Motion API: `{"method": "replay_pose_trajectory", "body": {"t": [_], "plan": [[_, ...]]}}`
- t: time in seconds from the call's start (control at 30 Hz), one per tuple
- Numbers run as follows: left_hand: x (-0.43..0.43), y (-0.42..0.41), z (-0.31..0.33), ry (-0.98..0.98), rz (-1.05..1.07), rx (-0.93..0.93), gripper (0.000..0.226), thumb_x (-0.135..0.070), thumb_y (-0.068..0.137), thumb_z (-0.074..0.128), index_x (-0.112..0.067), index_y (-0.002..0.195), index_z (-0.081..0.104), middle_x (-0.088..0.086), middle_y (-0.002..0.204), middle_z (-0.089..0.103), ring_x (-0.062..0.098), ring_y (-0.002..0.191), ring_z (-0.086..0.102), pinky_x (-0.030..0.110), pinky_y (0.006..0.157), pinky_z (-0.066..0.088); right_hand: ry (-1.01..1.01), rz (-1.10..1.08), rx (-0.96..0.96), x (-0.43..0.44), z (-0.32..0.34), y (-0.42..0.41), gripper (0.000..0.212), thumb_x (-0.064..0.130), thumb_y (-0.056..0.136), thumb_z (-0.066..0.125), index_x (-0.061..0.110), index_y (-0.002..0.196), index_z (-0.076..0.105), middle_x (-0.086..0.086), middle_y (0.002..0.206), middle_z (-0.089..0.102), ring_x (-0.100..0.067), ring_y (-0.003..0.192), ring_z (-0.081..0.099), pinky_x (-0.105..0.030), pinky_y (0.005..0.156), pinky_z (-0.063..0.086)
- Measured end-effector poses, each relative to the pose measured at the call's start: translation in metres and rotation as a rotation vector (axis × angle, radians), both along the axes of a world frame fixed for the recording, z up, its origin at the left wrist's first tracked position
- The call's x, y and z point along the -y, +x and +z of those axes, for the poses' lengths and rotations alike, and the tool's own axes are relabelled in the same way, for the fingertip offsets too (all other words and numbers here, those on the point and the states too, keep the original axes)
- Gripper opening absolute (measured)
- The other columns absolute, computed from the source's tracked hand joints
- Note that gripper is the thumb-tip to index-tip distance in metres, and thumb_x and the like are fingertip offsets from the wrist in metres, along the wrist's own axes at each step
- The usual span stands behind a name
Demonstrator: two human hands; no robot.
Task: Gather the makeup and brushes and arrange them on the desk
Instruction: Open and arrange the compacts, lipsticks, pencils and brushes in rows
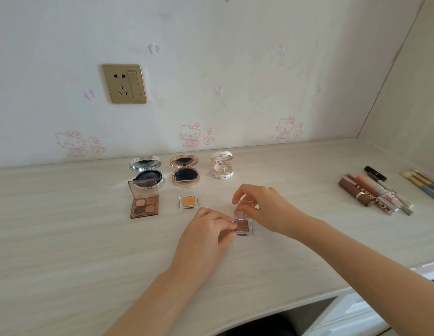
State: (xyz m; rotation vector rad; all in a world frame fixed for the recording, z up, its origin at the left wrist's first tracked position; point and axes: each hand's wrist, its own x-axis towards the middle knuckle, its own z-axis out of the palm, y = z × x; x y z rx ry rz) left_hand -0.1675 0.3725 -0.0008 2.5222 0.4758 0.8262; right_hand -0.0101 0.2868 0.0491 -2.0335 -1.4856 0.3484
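Observation:
A small clear case of reddish glitter eyeshadow (pixel 243 226) lies on the pale desk (pixel 65 238). My left hand (pixel 206 229) pinches its base from the left. My right hand (pixel 262 207) pinches its raised clear lid. Behind stand an open silver cushion compact (pixel 148 172), an open rose-gold compact (pixel 185 172) and a small white floral compact (pixel 222 167). In front of those lie an open brown four-pan palette (pixel 144 202) and an open orange single eyeshadow (pixel 189 198). Lip products and pencils (pixel 376 192) and several brushes (pixel 422 184) lie at the right.
A wall with cartoon cat prints and a gold socket (pixel 124 83) rises behind the desk. A side panel (pixel 405 81) closes the right end. The desk's front edge curves at lower right, with a dark gap and white drawers below.

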Motion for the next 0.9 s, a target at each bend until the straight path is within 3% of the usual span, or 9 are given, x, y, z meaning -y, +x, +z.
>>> {"method": "replay_pose_trajectory", "body": {"t": [0.1,0.2,0.37,0.53,0.63,0.77,0.9], "plan": [[0.0,0.0,0.0,-0.002,-0.003,0.001,0.017,-0.023,0.082,0.072,-0.026,0.099,0.075,-0.02,0.101,0.066,-0.002,0.103,0.045,0.007,0.087,0.033,0.0,-0.009,0.006,0.001,-0.001,-0.001,0.016,0.01,0.09,0.054,0.024,0.095,0.059,0.008,0.079,0.072,0.011,0.076,0.059,-0.005,0.068,0.04],[0.001,0.0,0.0,-0.002,-0.008,0.003,0.016,-0.023,0.083,0.071,-0.026,0.098,0.074,-0.02,0.101,0.065,-0.003,0.102,0.044,0.002,0.086,0.03,-0.001,-0.033,0.043,0.003,-0.004,-0.002,0.022,0.011,0.09,0.055,0.022,0.108,0.059,0.01,0.091,0.069,0.002,0.084,0.059,-0.006,0.07,0.04],[0.003,0.0,0.0,0.005,-0.007,0.021,0.015,-0.02,0.083,0.071,-0.025,0.097,0.074,-0.018,0.099,0.065,0.002,0.101,0.048,0.014,0.086,0.04,0.081,-0.202,0.134,0.028,-0.023,-0.01,0.034,0.016,0.09,0.057,0.015,0.124,0.054,0.005,0.112,0.062,-0.015,0.108,0.056,-0.019,0.087,0.041],[0.003,0.001,-0.001,-0.001,-0.006,0.028,0.017,-0.017,0.081,0.072,-0.023,0.097,0.074,-0.016,0.098,0.066,0.007,0.099,0.05,0.015,0.085,0.039,0.07,-0.211,0.239,0.052,-0.039,-0.031,0.039,0.033,0.093,0.054,0.016,0.128,0.052,0.007,0.128,0.053,-0.012,0.124,0.042,-0.019,0.099,0.033],[0.003,0.001,-0.002,0.008,-0.002,0.031,0.017,-0.017,0.08,0.074,-0.023,0.096,0.074,-0.016,0.096,0.068,0.007,0.097,0.051,0.017,0.084,0.04,0.072,-0.194,0.295,0.05,-0.044,-0.033,0.038,0.035,0.092,0.056,0.015,0.124,0.055,0.005,0.129,0.053,-0.014,0.125,0.041,-0.016,0.1,0.03],[0.002,0.002,-0.002,0.058,0.021,0.025,0.017,-0.02,0.078,0.075,-0.026,0.095,0.073,-0.018,0.092,0.069,0.005,0.094,0.05,0.017,0.082,0.041,0.126,-0.177,0.339,0.045,-0.046,-0.027,0.029,0.026,0.088,0.064,0.011,0.114,0.062,0.001,0.118,0.059,-0.022,0.117,0.049,-0.026,0.099,0.04],[-0.001,0.006,0.001,0.132,0.061,-0.021,0.013,-0.024,0.081,0.073,-0.024,0.093,0.072,-0.017,0.092,0.068,0.007,0.095,0.051,0.025,0.079,0.049,0.133,-0.159,0.359,0.037,-0.045,-0.02,0.028,0.024,0.089,0.063,0.012,0.114,0.063,0.0,0.116,0.059,-0.024,0.118,0.047,-0.025,0.097,0.038]]}}
